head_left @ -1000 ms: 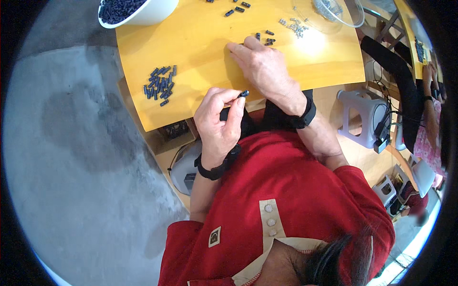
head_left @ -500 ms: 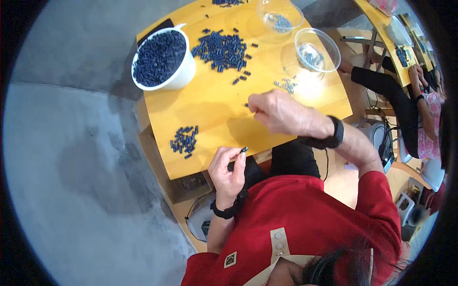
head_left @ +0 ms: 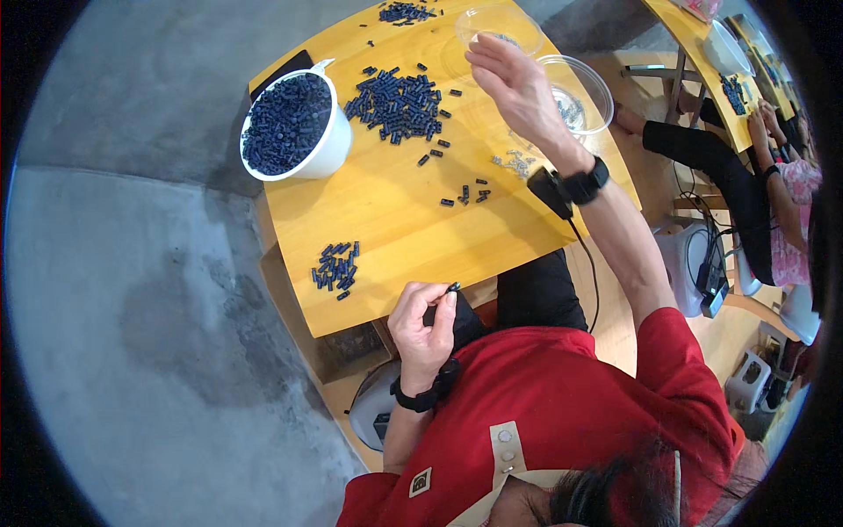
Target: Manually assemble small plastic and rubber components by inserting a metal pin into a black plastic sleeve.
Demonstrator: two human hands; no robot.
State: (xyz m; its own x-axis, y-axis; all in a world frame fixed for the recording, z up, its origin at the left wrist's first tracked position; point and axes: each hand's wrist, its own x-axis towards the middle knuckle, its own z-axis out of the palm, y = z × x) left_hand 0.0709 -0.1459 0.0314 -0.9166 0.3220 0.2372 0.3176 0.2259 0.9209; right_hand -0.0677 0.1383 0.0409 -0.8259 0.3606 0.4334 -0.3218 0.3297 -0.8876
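Observation:
Near the table's front edge, my left hand [head_left: 421, 332] is closed in a pinch round a small black plastic piece [head_left: 453, 287]. My right hand [head_left: 518, 92] reaches over the far right of the table with its fingers stretched out, and nothing shows in it. It is beside two clear plastic bowls: the nearer bowl [head_left: 609, 98] holds small silvery parts, and the farther bowl [head_left: 470, 22] is partly covered by the fingers. Below the right hand lie loose silvery parts [head_left: 515, 163]. Several black pieces [head_left: 465, 195] are scattered mid-table.
A white bucket [head_left: 332, 149] full of black pieces stands at the table's left edge, next to a large heap [head_left: 395, 105]. A smaller pile [head_left: 335, 267] lies at the near left. A cable [head_left: 590, 255] hangs from my right wrist. Another person [head_left: 786, 202] sits at a table to the right.
My right hand has moved away from mid-table toward the clear bowls, and its fingers have straightened. Several black pieces now show where it was. My left hand keeps its pinch.

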